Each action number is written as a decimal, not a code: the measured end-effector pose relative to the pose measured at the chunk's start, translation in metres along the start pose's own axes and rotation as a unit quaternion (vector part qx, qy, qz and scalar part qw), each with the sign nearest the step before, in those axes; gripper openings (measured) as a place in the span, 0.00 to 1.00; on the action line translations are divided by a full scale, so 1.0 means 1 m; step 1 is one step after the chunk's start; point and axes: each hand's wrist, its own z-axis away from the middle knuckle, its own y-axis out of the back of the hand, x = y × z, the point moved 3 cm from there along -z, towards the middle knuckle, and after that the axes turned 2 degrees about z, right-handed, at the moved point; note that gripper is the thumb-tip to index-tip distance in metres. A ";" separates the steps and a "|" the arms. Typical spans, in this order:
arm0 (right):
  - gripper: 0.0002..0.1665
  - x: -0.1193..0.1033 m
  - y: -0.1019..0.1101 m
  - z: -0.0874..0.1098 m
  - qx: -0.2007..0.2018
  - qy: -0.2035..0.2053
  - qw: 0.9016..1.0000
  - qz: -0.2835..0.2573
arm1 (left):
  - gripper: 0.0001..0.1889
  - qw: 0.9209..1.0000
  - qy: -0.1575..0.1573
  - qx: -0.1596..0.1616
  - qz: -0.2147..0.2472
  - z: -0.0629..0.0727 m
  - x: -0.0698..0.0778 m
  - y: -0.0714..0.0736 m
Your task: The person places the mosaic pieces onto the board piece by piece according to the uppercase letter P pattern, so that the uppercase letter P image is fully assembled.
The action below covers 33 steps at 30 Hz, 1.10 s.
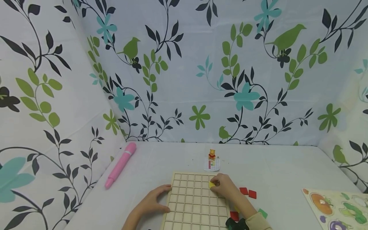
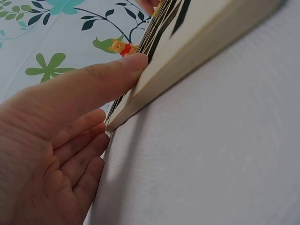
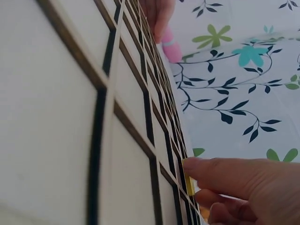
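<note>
A pale wooden board (image 1: 189, 200) divided into a grid of square cells lies on the white table. At its far right corner my right hand (image 1: 227, 188) pinches a small yellow tile (image 1: 211, 184) between thumb and fingers. The right wrist view shows this yellow tile (image 3: 189, 182) on edge, close over the far cells. My left hand (image 1: 152, 202) rests against the board's left side, fingers fairly straight. In the left wrist view its thumb (image 2: 103, 77) touches the board's upper edge, with the other fingers beside the side wall.
Red tiles (image 1: 252, 194) and a green tile (image 1: 263, 213) lie right of the board. Behind it stands a small bear figure (image 1: 212, 154) by a printed grid card (image 1: 211, 164). A pink tube (image 1: 120, 165) lies left; a vegetable picture board (image 1: 339, 207) lies far right.
</note>
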 end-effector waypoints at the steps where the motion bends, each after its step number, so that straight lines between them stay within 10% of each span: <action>1: 0.12 -0.001 0.001 0.000 0.003 0.000 1.000 -0.004 | 0.40 1.000 0.000 0.000 -0.002 0.000 0.000 0.000; 12: 0.13 -0.019 0.036 0.006 0.070 0.042 0.995 -0.057 | 0.41 1.000 -0.005 -0.001 -0.014 0.001 0.004 0.001; 33: 0.14 -0.013 0.077 0.033 0.117 0.037 0.992 0.010 | 0.41 1.000 0.005 -0.003 -0.014 -0.001 0.003 0.000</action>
